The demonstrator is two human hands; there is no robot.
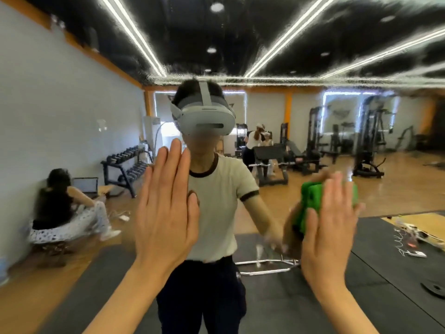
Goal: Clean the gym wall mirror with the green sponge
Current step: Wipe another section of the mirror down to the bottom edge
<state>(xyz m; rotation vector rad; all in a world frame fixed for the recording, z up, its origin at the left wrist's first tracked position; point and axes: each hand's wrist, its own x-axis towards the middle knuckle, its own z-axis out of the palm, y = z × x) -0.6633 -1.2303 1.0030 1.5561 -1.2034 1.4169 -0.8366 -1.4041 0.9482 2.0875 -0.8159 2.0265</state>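
**Two flat hands on the glass, one sponge under the right**

Large gym wall mirror point(72, 97) fills nearly the whole view; upper band of it carries a rippled wet film, lower part reads sharp.

Hands, count 2:
- left hand point(166, 208): palm forward, all fingers straight and together, laid flat against the glass, holding nothing
- right hand point(330, 227): fingers straight and spread, pressing one crumpled bright green sponge point(310, 203) onto the mirror. Sponge sits between palm and glass, sticking out to the left of the fingers at about chest height of the reflection. Edges are motion-blurred, so whether the thumb wraps the sponge is unclear; fingers look extended, not curled

Reflection content:
- 1 person in a cream tee with dark trim, dark trousers, grey-white head-mounted camera unit point(204, 119), standing centre
- 1 person sitting on the floor against the left wall, patterned trousers point(72, 220), open laptop point(85, 186) next to them
- at least 2 people further back at a bench point(269, 153)
- 1 black dumbbell rack point(125, 165) on the left wall
- several black cable machines point(368, 138) right of centre, exact count not readable
- 1 chrome bar point(265, 266) lying on the dark rubber floor mat point(337, 309)
- 1 black weight plate point(433, 289) lower right
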